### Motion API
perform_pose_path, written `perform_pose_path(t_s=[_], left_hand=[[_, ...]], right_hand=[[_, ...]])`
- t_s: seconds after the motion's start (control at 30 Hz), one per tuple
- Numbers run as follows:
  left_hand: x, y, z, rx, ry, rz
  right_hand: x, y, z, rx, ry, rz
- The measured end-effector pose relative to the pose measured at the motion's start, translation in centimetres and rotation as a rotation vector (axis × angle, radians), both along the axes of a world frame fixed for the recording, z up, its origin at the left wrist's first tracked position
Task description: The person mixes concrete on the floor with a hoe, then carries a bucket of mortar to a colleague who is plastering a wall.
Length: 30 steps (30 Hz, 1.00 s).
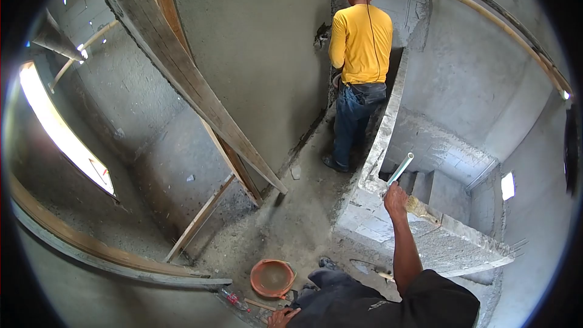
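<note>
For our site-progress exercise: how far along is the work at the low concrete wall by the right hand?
Done: the tall grey wall looks fully rendered and smooth. In hand: the right hand grips a white-handled, straw-bristled brush at the low grey concrete wall, whose top looks patchy; the left hand is down beside the round orange bowl. Left: the bare grey block wall beyond shows joints, apparently unrendered.
</note>
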<state>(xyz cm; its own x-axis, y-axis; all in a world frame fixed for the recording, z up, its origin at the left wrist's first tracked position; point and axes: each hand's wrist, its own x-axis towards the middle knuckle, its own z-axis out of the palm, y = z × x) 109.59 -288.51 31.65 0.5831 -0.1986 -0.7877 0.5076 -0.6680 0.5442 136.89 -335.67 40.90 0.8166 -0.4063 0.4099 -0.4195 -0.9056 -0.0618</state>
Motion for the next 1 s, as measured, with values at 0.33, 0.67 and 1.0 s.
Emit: perform_pose_path(t_s=[0.33, 0.67, 1.0], left_hand=[[0.6, 0.2, -5.3, 0.313, -1.434, -0.448], [2.6, -2.1, -4.9, 0.485, -1.384, -0.431], [-1.9, -1.9, -2.3, 0.128, -0.363, -0.009]], right_hand=[[1.4, 1.5, 1.3, 0.250, 0.078, -0.025], [1.7, 1.7, 4.7, 0.307, 0.254, 0.007], [18.0, 9.9, 5.6, 1.812, 0.162, 0.552]])
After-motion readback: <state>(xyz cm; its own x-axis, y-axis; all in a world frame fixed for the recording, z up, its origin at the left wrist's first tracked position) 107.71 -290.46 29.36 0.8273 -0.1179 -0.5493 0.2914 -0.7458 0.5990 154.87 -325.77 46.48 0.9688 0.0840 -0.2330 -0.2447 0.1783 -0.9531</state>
